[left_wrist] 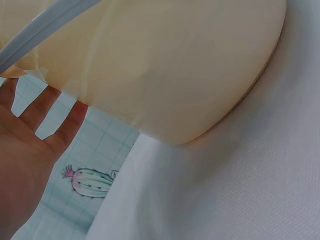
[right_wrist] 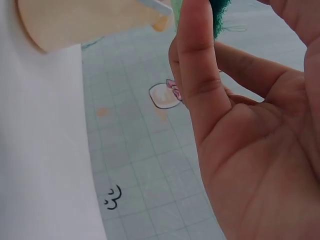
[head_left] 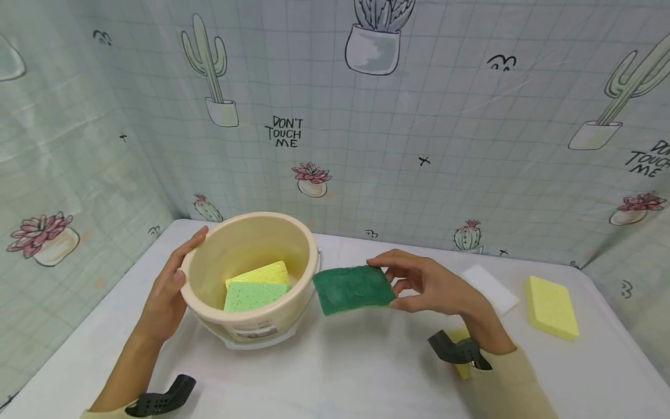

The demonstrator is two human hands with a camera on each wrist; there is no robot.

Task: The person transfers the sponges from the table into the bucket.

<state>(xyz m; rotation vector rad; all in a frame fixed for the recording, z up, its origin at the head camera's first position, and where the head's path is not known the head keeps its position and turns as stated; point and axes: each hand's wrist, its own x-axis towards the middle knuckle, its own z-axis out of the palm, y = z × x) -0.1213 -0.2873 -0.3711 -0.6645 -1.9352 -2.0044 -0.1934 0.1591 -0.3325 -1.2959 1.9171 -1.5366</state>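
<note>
The cream bucket (head_left: 251, 256) is looking like smooth, slightly glossy plastic. The dark green scouring pad (head_left: 353, 288) is showing a rough, fibrous, matt face. The sponges inside, yellow (head_left: 262, 272) and light green (head_left: 252, 295), are appearing porous. The counter (head_left: 366, 372) is wearing a matt white cloth.

We are seeing the white bench (head_left: 366, 361) carrying a cream bucket (head_left: 251, 314) at its left, and a white sponge (head_left: 492, 288) and yellow sponge (head_left: 552, 307) lying at its right.
</note>
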